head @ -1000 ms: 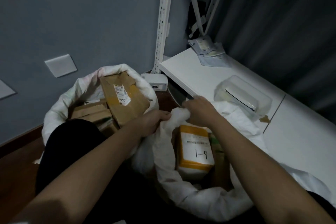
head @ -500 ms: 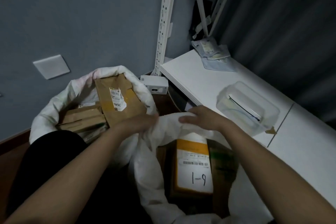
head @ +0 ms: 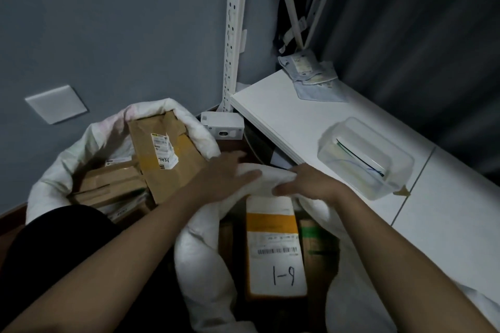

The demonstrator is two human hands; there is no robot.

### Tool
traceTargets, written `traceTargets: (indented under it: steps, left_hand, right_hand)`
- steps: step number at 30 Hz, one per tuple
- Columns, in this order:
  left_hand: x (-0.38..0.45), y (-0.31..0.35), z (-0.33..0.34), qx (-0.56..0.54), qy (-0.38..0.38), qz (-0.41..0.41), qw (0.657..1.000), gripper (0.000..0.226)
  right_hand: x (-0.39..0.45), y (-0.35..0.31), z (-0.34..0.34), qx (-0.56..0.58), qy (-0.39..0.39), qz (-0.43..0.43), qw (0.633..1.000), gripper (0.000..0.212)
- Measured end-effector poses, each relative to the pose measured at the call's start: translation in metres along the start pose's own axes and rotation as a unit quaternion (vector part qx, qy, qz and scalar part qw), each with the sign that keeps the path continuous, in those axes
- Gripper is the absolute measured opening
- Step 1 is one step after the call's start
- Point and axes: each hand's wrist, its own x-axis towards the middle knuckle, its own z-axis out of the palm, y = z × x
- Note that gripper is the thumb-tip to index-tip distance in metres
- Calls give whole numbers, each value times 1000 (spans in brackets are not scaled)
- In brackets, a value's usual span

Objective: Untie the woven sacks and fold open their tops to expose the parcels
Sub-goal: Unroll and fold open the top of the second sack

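Note:
Two white woven sacks stand on the floor. The near sack [head: 200,257] gapes open in front of me and shows a yellow and white parcel [head: 273,240] marked "1-9" beside a box with green print [head: 316,243]. My left hand [head: 224,173] lies flat with straight fingers on the far rim of this sack. My right hand [head: 305,184] presses on the same rim, its fingers bent over the rolled cloth. The far sack [head: 81,149] at the left has its top rolled down around several brown cardboard parcels [head: 159,154].
A white shelf board [head: 297,121] runs along the right, carrying a clear plastic box [head: 365,159] and flat packets [head: 308,70]. A white perforated upright [head: 234,35] and a small white device [head: 221,126] stand at the wall. A wall plate [head: 55,103] sits at the left.
Both hands let go of the bunched sack top and spread out over the far rim, pushing it down. The sack mouth is wider and the "1-9" parcel shows more.

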Motion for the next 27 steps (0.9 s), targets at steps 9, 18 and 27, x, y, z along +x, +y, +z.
traceTargets:
  steps: [9, 18, 27]
  left_hand:
    - [27, -1, -7, -175, -30, -25, 984, 30]
    - [40, 27, 12, -54, 36, 160, 985, 33]
    - [35, 49, 20, 186, 57, 236, 952, 75]
  right_hand:
    - [-24, 13, -6, -69, 108, -84, 988, 27]
    - [-27, 14, -3, 226, 132, -24, 965, 31]
    - [-38, 46, 12, 550, 107, 17, 828, 33]
